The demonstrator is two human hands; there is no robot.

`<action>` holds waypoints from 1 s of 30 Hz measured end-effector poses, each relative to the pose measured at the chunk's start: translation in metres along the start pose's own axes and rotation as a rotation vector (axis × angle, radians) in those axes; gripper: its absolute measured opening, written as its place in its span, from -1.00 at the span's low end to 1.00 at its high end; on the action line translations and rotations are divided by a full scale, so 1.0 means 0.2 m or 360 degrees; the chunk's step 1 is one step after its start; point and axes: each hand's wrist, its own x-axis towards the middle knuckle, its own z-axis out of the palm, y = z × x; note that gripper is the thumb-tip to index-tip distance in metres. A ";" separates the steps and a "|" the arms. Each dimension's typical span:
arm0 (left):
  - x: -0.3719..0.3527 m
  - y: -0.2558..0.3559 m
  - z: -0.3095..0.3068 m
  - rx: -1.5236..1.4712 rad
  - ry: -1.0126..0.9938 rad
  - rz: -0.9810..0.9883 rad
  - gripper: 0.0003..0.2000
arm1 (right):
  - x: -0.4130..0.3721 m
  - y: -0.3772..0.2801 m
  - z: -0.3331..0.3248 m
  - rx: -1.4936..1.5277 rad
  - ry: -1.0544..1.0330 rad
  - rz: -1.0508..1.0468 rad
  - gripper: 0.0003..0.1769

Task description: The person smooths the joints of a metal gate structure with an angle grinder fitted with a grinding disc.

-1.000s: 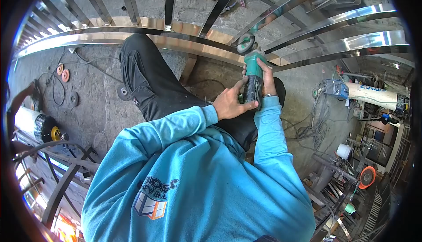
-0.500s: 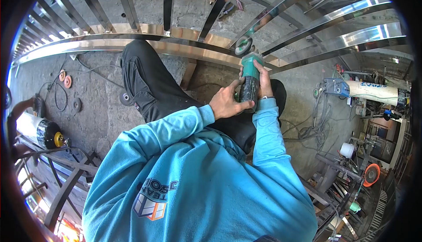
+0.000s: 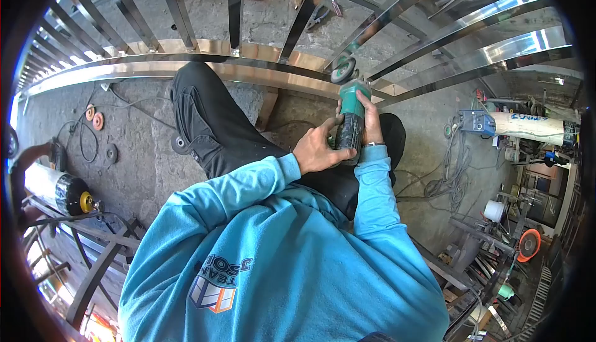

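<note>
Tool: green-and-black angle grinder [image 3: 351, 113] is sitting between both hands, its disc [image 3: 343, 69] reaching out beyond the fingertips to the edge of the polished steel rail [image 3: 186, 62].
Left: left hand [image 3: 318, 150] is wrapping the grinder's dark rear body, fingers closed around it.
Right: right hand [image 3: 372, 118] is gripping the same body from the opposite side, slightly ahead of the left.
Surroundings: black-trousered knee [image 3: 205, 112] is bending just beside the left hand; orange discs [image 3: 98, 121] are lying on the stone floor well out past it.
</note>
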 end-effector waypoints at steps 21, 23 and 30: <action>0.10 -0.03 -0.05 -0.0134 -0.0053 -0.0070 -0.07 | 0.06 -0.09 0.05 -0.0164 0.0195 -0.0111 -0.51; 0.09 -0.02 -0.04 -0.0108 -0.0074 -0.0088 -0.07 | 0.07 -0.09 0.04 -0.0134 0.0206 -0.0115 -0.51; 0.08 -0.05 -0.01 -0.0107 0.0069 0.0010 -0.09 | 0.10 -0.09 0.03 -0.0195 0.0125 -0.0085 -0.50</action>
